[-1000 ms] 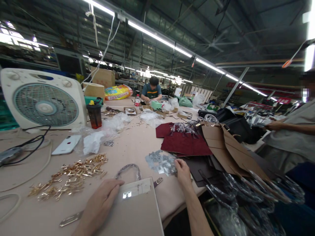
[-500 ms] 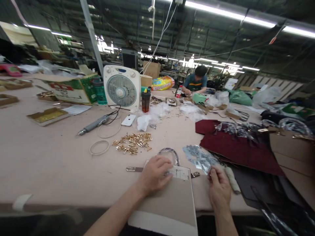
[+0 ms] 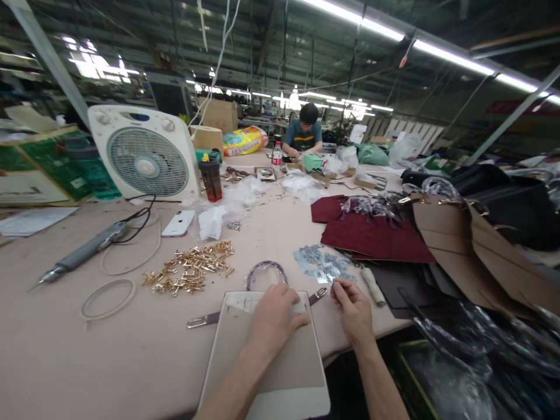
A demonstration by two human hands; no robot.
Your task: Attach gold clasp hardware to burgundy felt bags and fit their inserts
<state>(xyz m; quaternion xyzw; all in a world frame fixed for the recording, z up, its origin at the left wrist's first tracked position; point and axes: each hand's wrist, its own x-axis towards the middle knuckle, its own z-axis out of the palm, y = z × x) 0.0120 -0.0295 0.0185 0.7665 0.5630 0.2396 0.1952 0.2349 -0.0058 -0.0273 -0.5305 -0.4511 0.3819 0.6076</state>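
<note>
My left hand (image 3: 276,319) lies flat on the top part of a pale beige bag panel (image 3: 245,373) at the table's near edge, fingers spread over it. The bag's wrapped handle (image 3: 265,269) loops out above the panel, and a strap (image 3: 205,319) sticks out to the left. My right hand (image 3: 353,308) is just right of the panel, fingers pinched together at the edge of a heap of small silver metal pieces (image 3: 318,263). What the fingers pinch is too small to make out.
A pile of gold fittings (image 3: 191,272) lies left of the bag. Behind stand a white fan (image 3: 146,154), a dark bottle (image 3: 212,179), a phone (image 3: 177,223) and a grey tool (image 3: 83,252). Maroon panels (image 3: 371,233) and brown cardboard (image 3: 481,251) fill the right. A person (image 3: 305,133) sits at the far end.
The view swung around over the table. My right hand drew back from the silver pieces and closed into a pinch. My left hand stayed on the bag panel.
</note>
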